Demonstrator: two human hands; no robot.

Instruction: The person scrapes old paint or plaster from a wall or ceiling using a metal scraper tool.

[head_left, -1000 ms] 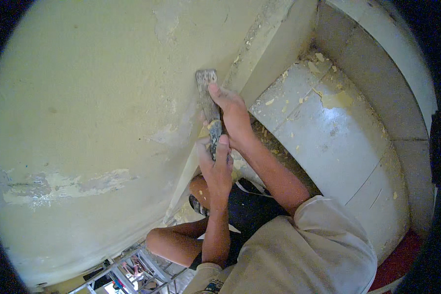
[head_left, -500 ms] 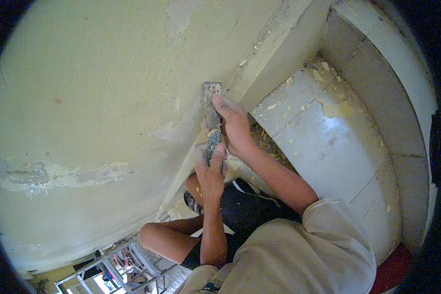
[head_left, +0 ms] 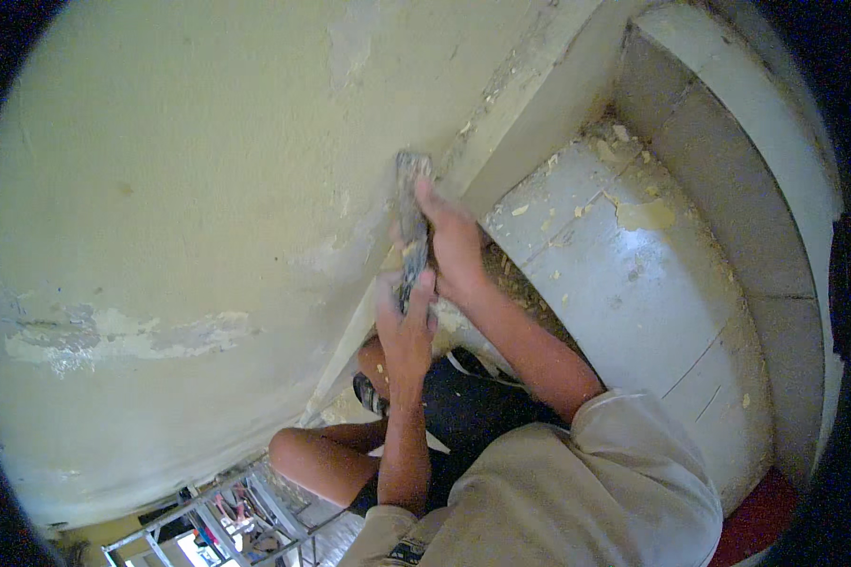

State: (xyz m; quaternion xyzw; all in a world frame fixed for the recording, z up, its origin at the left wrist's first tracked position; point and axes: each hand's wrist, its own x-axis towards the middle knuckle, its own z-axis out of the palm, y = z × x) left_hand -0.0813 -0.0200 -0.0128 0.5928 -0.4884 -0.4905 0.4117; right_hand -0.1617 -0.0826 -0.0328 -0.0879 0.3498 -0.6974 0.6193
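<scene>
A worn, paint-caked scraper (head_left: pixel 411 203) points away from me, its blade end against the yellowish wall (head_left: pixel 208 170) close to the corner ledge. Around its handle the fingers of my left hand (head_left: pixel 407 326) are wrapped. Higher up, my right hand (head_left: pixel 457 248) grips the blade part, thumb lying along its top; the fingers behind it are mostly hidden. The tool and fingertips are slightly smeared by motion. Bare patches of peeled paint (head_left: pixel 123 335) mark the wall on the left.
Along the wall runs a raised ledge (head_left: pixel 529 118). To the right lies a pale tiled surface (head_left: pixel 624 312) strewn with paint flakes (head_left: pixel 648 214), bordered by a curved grey tiled side (head_left: pixel 747 189). A metal ladder (head_left: pixel 208 520) stands at the lower left, near my bent knee.
The scraper's tip has shifted slightly up and to the right along the wall, both hands still on it. The view has moved a little as well.
</scene>
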